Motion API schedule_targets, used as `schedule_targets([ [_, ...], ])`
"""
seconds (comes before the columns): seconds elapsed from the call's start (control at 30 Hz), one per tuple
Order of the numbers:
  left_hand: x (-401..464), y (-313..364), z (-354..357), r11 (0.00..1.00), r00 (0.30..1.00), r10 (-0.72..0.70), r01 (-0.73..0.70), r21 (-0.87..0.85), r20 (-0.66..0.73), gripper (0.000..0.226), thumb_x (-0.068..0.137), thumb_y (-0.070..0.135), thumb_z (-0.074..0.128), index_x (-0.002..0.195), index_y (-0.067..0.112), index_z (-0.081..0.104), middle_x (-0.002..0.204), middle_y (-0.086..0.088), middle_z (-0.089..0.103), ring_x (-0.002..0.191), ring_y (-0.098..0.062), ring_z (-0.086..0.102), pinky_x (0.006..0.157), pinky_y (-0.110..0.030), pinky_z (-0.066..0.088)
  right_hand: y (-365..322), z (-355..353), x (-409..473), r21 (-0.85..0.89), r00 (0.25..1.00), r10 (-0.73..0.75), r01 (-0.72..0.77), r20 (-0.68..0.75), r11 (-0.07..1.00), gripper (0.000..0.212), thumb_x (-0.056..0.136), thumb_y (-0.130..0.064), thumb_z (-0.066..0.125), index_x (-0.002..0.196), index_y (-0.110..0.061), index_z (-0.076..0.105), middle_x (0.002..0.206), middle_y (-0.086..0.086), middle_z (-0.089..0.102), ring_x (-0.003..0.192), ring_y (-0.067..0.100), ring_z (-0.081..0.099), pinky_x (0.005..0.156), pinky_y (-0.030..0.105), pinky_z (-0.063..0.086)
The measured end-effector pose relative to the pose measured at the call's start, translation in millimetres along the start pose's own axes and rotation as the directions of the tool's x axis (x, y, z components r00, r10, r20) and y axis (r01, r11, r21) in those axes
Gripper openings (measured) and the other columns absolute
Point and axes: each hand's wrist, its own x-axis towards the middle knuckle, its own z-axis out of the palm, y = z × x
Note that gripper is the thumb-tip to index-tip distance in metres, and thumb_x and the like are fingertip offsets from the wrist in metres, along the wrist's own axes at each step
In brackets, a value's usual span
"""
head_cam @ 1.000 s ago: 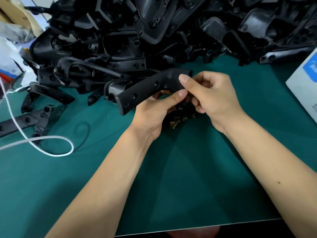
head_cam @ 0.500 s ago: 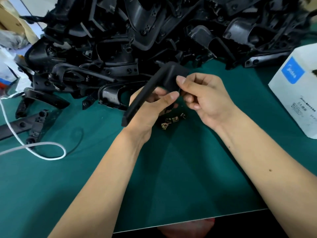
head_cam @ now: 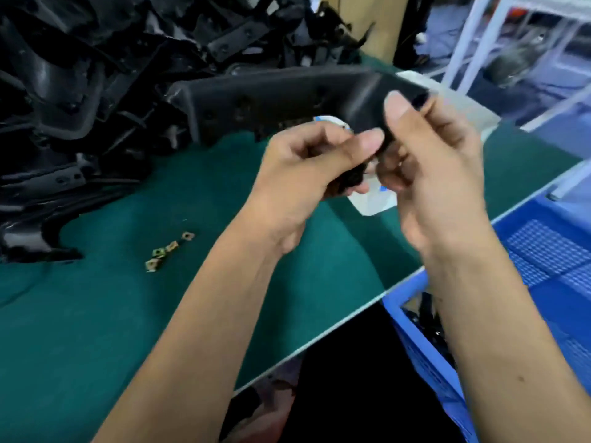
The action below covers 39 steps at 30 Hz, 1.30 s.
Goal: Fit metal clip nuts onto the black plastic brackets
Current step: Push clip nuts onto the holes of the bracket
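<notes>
A long black plastic bracket (head_cam: 281, 100) is held in the air above the green mat, its long arm stretching to the left. My left hand (head_cam: 307, 180) grips its lower right part with curled fingers and thumb. My right hand (head_cam: 438, 167) pinches the bracket's right end, thumb on its face. Whether a clip nut sits between my fingers is hidden. Several brass-coloured clip nuts (head_cam: 166, 251) lie loose on the mat to the left of my left forearm.
A big heap of black brackets (head_cam: 96, 91) fills the back left of the green mat (head_cam: 96, 330). A white box (head_cam: 377, 199) stands behind my hands. A blue crate (head_cam: 543, 266) holding black parts sits beyond the table edge at the right.
The view has swung to the right, bringing the blue crate into sight. Both hands have lifted the bracket and turned it so its long arm lies level; the loose nuts now lie well left of my hands.
</notes>
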Motion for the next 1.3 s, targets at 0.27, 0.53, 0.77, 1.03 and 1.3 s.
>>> schedule_targets([
  [0.27,19.6,-91.5,206.8,0.982,0.941,-0.123,0.069,0.178,0.316,0.013,0.093,0.006,0.074,0.083,0.012,0.069,0.069,-0.002,0.068,0.058,-0.021,0.068,0.07,-0.036,0.062,-31.1,-188.3,-36.4,0.249,0.875,0.037,0.097,-0.483,0.964,0.018,0.105,-0.029,0.052,0.093,-0.016,0.056,0.083,0.001,0.067,0.071,0.017,0.062,0.054,0.022,0.042],
  [0.53,-35.1,-269.2,257.3,0.636,0.725,-0.583,0.128,0.761,0.366,0.013,0.087,0.023,0.078,0.094,0.016,0.07,0.101,-0.009,0.076,0.101,-0.029,0.071,0.088,-0.039,0.055,89.2,-315.5,-122.9,0.58,0.323,0.637,-0.264,-0.7,0.771,0.03,0.109,-0.024,0.044,0.093,-0.006,0.061,0.076,0.011,0.069,0.062,0.024,0.069,0.065,0.038,0.052],
  [0.77,-62.1,-316.1,222.3,0.374,0.673,-0.681,-0.02,0.927,0.29,0.024,0.087,0.026,0.075,0.107,0.014,0.07,0.115,-0.01,0.072,0.109,-0.031,0.067,0.093,-0.035,0.055,168.0,-352.9,-169.6,0.641,0.063,0.759,-0.493,-0.648,0.588,0.018,0.104,-0.01,0.051,0.118,-0.002,0.058,0.12,0.02,0.059,0.104,0.032,0.061,0.099,0.042,0.053],
  [1.03,-43.4,-248.9,243.3,0.493,0.79,-0.395,-0.249,0.834,0.469,0.012,0.095,0.016,0.062,0.102,0.019,0.071,0.107,-0.001,0.065,0.101,-0.028,0.065,0.083,-0.038,0.054,137.7,-322.4,-134.8,0.375,0.098,0.495,-0.533,-0.863,0.758,0.02,0.096,0.004,0.05,0.079,-0.006,0.05,0.069,0.009,0.048,0.054,0.022,0.046,0.054,0.031,0.043],
  [1.3,7.2,-55.0,197.3,0.683,0.773,0.561,-0.635,0.362,0.297,0.011,0.084,-0.005,0.067,0.089,0.004,0.071,0.087,-0.001,0.07,0.082,-0.021,0.066,0.074,-0.037,0.054,-16.1,-174.6,-28.2,-0.543,0.517,-0.533,0.148,-0.67,0.827,0.017,0.082,-0.005,0.056,0.088,-0.021,0.057,0.079,-0.003,0.06,0.07,0.006,0.058,0.071,0.028,0.051],
])
